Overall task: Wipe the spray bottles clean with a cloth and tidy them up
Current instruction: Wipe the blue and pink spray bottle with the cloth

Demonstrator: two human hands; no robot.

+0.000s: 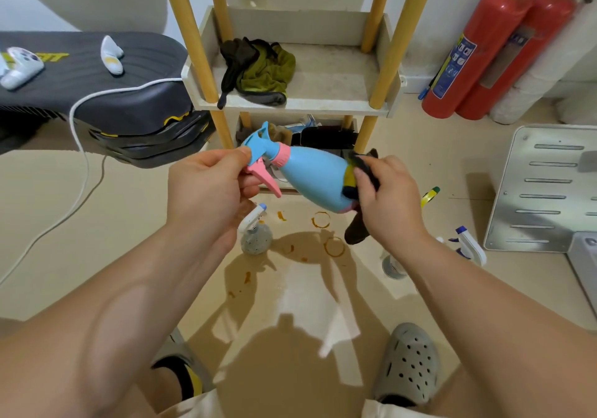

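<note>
Two clogs stand nearest, well before the rack. Closer to the rack, the left hand pinches the blue bottle by its spray head, and the right hand clamps a dark cloth round its base. The bottle hangs tilted before the rack's lower shelf. A speckled bottle stands on the floor before the rack. A green rag lies on the rack's upper shelf. Red extinguishers lean right of the rack.
</note>
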